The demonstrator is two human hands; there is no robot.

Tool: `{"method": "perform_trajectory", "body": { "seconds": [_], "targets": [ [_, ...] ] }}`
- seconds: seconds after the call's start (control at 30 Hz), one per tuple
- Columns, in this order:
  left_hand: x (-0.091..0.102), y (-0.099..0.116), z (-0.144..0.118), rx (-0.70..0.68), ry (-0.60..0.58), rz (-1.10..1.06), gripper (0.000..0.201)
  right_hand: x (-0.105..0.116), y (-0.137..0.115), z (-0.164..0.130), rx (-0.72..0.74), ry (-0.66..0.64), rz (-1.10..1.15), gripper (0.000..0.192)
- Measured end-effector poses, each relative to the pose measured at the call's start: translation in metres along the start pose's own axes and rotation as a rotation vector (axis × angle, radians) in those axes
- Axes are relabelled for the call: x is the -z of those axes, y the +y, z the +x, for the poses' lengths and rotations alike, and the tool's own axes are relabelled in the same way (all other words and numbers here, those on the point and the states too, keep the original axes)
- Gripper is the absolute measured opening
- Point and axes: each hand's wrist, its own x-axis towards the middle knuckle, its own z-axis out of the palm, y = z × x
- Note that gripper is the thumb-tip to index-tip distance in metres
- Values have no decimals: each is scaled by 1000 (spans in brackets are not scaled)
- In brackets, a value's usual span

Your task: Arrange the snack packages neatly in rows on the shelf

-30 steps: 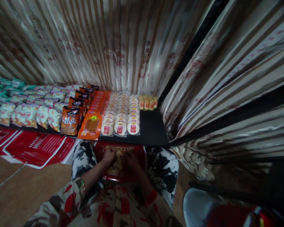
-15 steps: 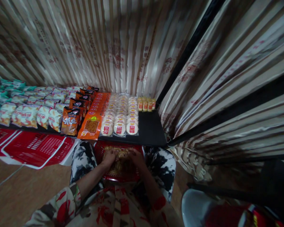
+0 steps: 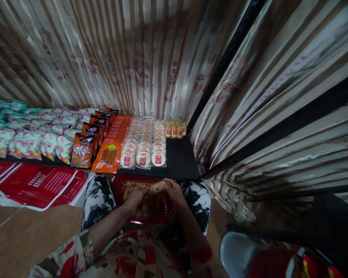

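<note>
A yellowish wrapped snack roll (image 3: pixel 157 187) is held over a red plastic basket (image 3: pixel 117 189) in my lap. My right hand (image 3: pixel 173 192) pinches its right end. At the other end, the closed fingers of my left hand (image 3: pixel 137 196) grip the wrapper. More wrapped snacks of the same yellowish kind (image 3: pixel 144 210) lie in the basket, dim and partly hidden by my hands and forearms. Four-square rows of similar yellow packets (image 3: pixel 176 129) stand at the back right of the black shelf (image 3: pixel 181 156) in front of me.
On the shelf are rows of round white crackers (image 3: pixel 143 157), a flat orange packet (image 3: pixel 108 154), orange-brown bags (image 3: pixel 82 150), white bags (image 3: pixel 29 144) and green bags (image 3: pixel 0 119). A striped curtain (image 3: pixel 150 58) hangs behind. At lower right stands a pale basin (image 3: pixel 234 251).
Both hands have risen slightly from among the snacks in the basket, and one wrapped roll now shows between them. The view has shifted a little.
</note>
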Motion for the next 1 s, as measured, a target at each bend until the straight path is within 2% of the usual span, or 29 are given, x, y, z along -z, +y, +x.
{"method": "perform_trajectory", "body": {
  "seconds": [0.07, 0.13, 0.33, 0.5, 0.63, 0.77, 1.0],
  "targets": [
    [-4, 3, -3, 72, -54, -110, 27, 6, -9, 0, 17, -29, -7, 43],
    [-9, 7, -5, 86, -83, -176, 29, 11, -18, 0, 30, -60, -5, 43],
    [-24, 19, -17, -7, -140, -196, 30, 22, -40, 2, 41, -53, 52, 45],
    [-34, 33, -23, -142, -108, -118, 23, 26, -52, 7, 50, -53, 135, 50],
    [-39, 37, -19, -236, -57, -2, 17, 27, -57, 8, 23, -82, 218, 53],
    [-42, 39, -16, -423, 56, 235, 16, 28, -58, 9, 51, -99, 235, 53],
    [-49, 44, -17, -704, 84, 544, 16, 28, -60, 8, 27, -103, 293, 54]
  ]
}}
